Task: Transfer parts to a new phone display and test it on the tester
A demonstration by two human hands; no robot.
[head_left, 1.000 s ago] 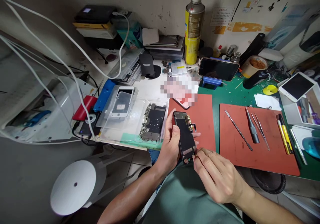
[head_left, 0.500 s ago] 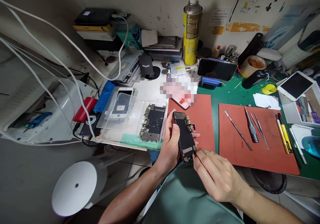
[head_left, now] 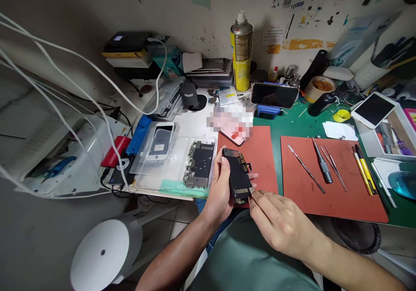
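Observation:
My left hand (head_left: 220,191) is closed around a phone screen (head_left: 238,176), its dark back facing up, thumb along the left edge and fingertips showing past the right. Flex cables and small metal parts line its upper right side. At its lower right corner, the thumb and fingers of my right hand (head_left: 279,221) pinch the edge; any smaller piece between them is hidden. The screen is held above the near edge of an orange mat (head_left: 260,156). Just beyond lies a pink-screened phone (head_left: 234,135), partly blurred out.
To the left, a clear plastic box (head_left: 172,165) holds small metal parts and dark plates. A second orange mat (head_left: 351,169) bears a screwdriver (head_left: 321,161), tweezers (head_left: 334,167), a metal spudger (head_left: 305,168) and pens. Behind stand a spray can (head_left: 241,52) and a phone on a stand (head_left: 274,96).
The camera view has tilted up slightly, showing more wall. Both hands keep their hold on the phone screen, with the right fingertips shifted slightly up along its corner.

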